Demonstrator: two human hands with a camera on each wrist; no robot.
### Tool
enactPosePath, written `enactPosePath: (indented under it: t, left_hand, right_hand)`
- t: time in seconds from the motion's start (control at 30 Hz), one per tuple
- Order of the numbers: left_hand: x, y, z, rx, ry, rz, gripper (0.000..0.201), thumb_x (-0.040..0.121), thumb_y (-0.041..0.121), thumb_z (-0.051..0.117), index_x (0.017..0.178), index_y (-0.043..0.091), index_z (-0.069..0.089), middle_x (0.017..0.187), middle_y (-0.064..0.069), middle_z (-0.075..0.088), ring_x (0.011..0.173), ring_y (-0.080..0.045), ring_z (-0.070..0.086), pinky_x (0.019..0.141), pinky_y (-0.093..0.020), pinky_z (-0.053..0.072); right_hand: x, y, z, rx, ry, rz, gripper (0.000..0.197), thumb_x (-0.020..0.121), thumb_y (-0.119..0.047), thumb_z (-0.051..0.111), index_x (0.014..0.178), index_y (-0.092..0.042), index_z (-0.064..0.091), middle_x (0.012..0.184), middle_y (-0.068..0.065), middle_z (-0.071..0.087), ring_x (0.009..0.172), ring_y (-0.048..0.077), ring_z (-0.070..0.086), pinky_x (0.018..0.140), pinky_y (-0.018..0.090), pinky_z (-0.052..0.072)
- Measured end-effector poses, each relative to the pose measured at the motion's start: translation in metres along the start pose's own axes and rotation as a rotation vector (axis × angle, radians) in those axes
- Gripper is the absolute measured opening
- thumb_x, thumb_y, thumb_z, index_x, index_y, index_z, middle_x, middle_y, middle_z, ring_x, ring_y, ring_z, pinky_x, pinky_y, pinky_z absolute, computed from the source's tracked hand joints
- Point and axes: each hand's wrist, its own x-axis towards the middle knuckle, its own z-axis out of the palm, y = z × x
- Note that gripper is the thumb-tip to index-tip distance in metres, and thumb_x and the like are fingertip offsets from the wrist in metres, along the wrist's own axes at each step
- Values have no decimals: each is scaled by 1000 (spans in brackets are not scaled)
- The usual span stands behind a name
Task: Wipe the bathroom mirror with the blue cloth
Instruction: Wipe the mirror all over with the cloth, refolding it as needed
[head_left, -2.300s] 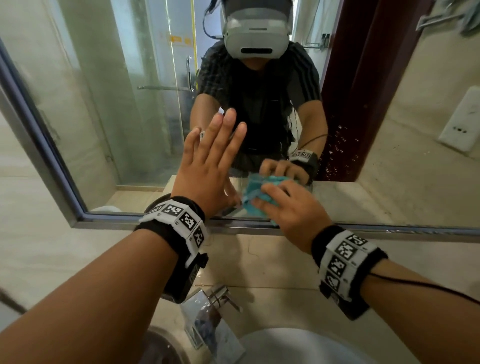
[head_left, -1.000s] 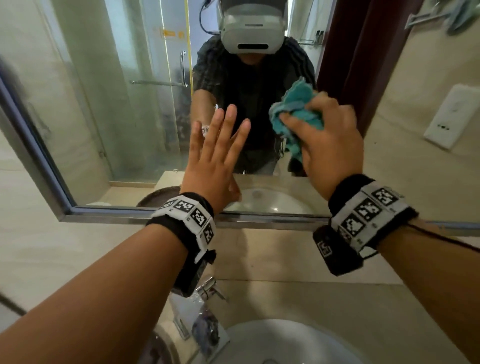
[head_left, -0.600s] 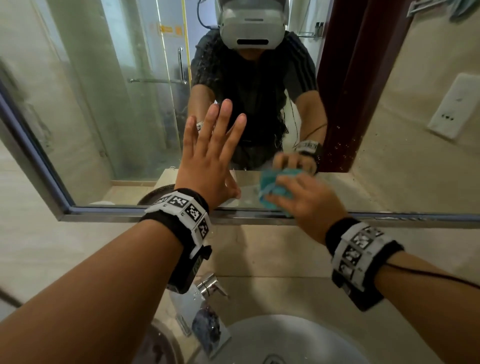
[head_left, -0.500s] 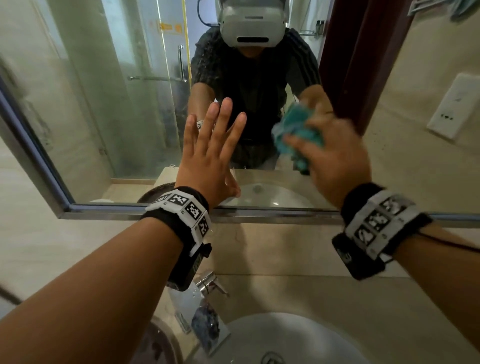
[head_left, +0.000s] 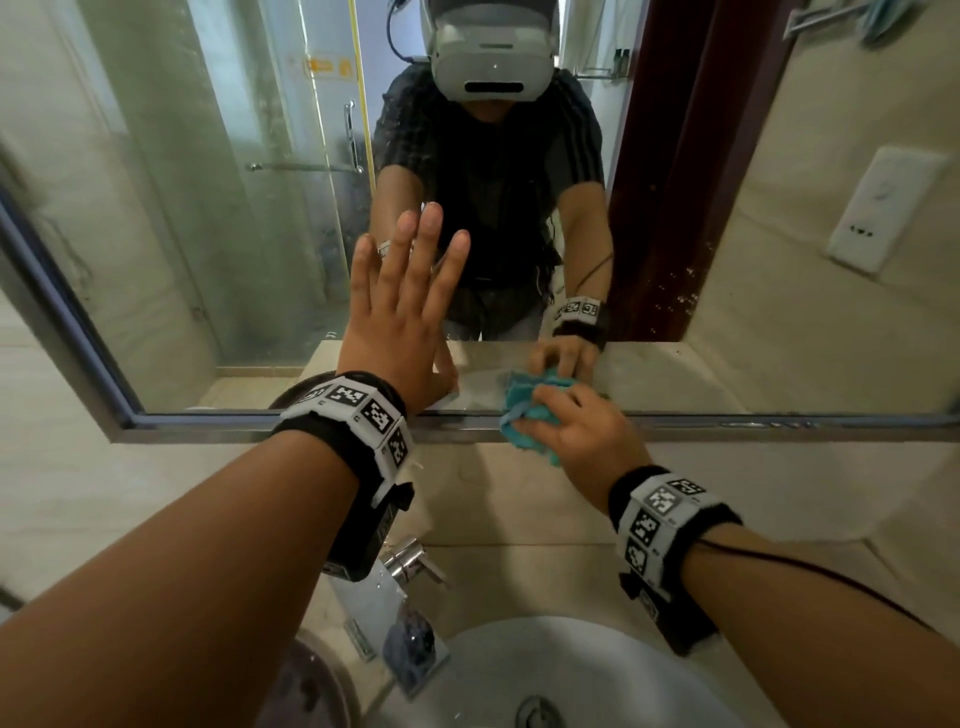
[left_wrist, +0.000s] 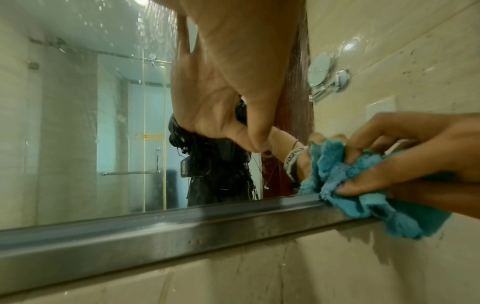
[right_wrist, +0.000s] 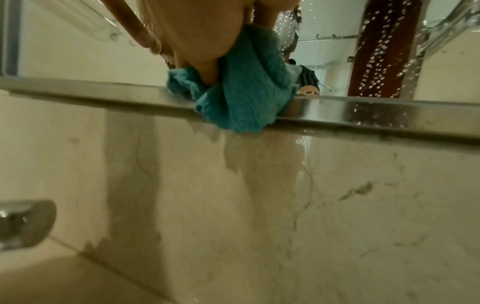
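The wall mirror (head_left: 218, 218) fills the upper head view, with a grey metal frame (head_left: 260, 423) along its bottom. My right hand (head_left: 576, 431) grips the bunched blue cloth (head_left: 527, 410) and presses it on the glass at the bottom edge, with part of it hanging over the frame (left_wrist: 182, 228). The cloth (left_wrist: 363, 185) shows at the right of the left wrist view and the cloth (right_wrist: 244, 90) at top centre of the right wrist view. My left hand (head_left: 405, 306) lies flat on the glass just left of the cloth, fingers straight and spread.
A white basin (head_left: 561, 675) sits below my arms with a chrome tap (head_left: 410, 564) behind it. Beige marble wall (right_wrist: 259, 195) under the mirror is wet. Water drops dot the glass at the right (right_wrist: 381, 41). The mirror reflects a shower door, a dark red door frame and a wall socket.
My right hand has swept the cloth up and down the glass: low, high, low, high, and now it is back down at the bottom frame. The left hand has stayed flat on the mirror.
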Motion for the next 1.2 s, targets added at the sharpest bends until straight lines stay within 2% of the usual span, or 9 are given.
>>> enactPosePath:
  t: [0.17, 0.27, 0.33, 0.5, 0.57, 0.73, 0.93, 1.07, 1.2]
  left_hand:
    - [-9, 7, -40, -113, -233, -36, 112, 74, 50, 70, 150, 26, -9, 156, -8, -22, 143, -26, -17, 115, -51, -3]
    - [-24, 16, -69, -350, -356, 11, 78, 82, 43, 64, 147, 31, 23, 159, -2, 1, 145, -23, 0, 116, -47, 9]
    - [-37, 23, -83, -577, -374, 24, 67, 83, 32, 66, 143, 28, 36, 155, -3, 23, 142, -24, 18, 114, -40, 20]
    - [-51, 37, -121, -1019, -536, 7, 60, 85, 17, 68, 140, 22, 41, 140, 1, 47, 127, -14, 43, 103, -20, 31]
    - [-52, 40, -134, -1145, -597, -24, 53, 85, 15, 68, 134, 20, 47, 129, 1, 55, 118, -13, 51, 101, -25, 39]
    - [-53, 28, -156, -1231, -594, -58, 27, 78, 18, 76, 99, 24, 60, 102, -3, 64, 91, -20, 62, 86, -41, 52]
    - [-59, -1, -172, -1175, -503, -68, 24, 77, 18, 77, 96, 21, 62, 75, -1, 55, 68, -13, 51, 67, -27, 45]
    - [-63, -17, -172, -1121, -422, -65, 22, 80, 17, 73, 98, 19, 60, 75, 2, 54, 62, -6, 47, 56, -9, 38]
    - [-73, -28, -169, -1051, -424, -68, 14, 83, 9, 67, 91, 16, 59, 88, -8, 63, 74, -18, 55, 66, -22, 45]
  right_hand:
    - [1, -10, -38, 404, -357, 228, 39, 89, -5, 51, 124, -19, 59, 127, 5, 44, 112, 27, 47, 97, 27, 33]
    - [-11, -17, -71, 719, -167, 328, 35, 84, 5, 51, 113, -10, 63, 115, 10, 56, 106, 23, 52, 90, 16, 31]
    - [-21, -18, -90, 882, -105, 357, 29, 82, 2, 51, 105, -12, 63, 103, 8, 61, 96, 23, 55, 87, 27, 39]
    - [-36, -33, -144, 1261, -13, 415, 20, 91, 2, 45, 96, -12, 58, 93, 8, 63, 88, 21, 60, 81, 30, 49]
    - [-38, -40, -162, 1347, -10, 443, 18, 93, 7, 43, 96, -4, 57, 90, 7, 64, 83, 13, 62, 74, 23, 50]
    - [-36, -51, -188, 1352, -6, 495, 18, 94, 6, 43, 94, -6, 56, 85, 7, 65, 77, 10, 64, 69, 21, 50]
    - [-40, -55, -210, 1185, 24, 751, 17, 94, -5, 49, 83, -16, 57, 80, 0, 66, 76, 10, 59, 70, 26, 46]
    - [-46, -62, -225, 1053, 28, 886, 17, 95, -10, 43, 86, -17, 56, 82, 1, 64, 78, 15, 61, 70, 32, 50]
    - [-49, -55, -239, 1114, 88, 1067, 18, 97, -11, 34, 92, -14, 51, 94, 11, 61, 79, 20, 62, 65, 36, 54]
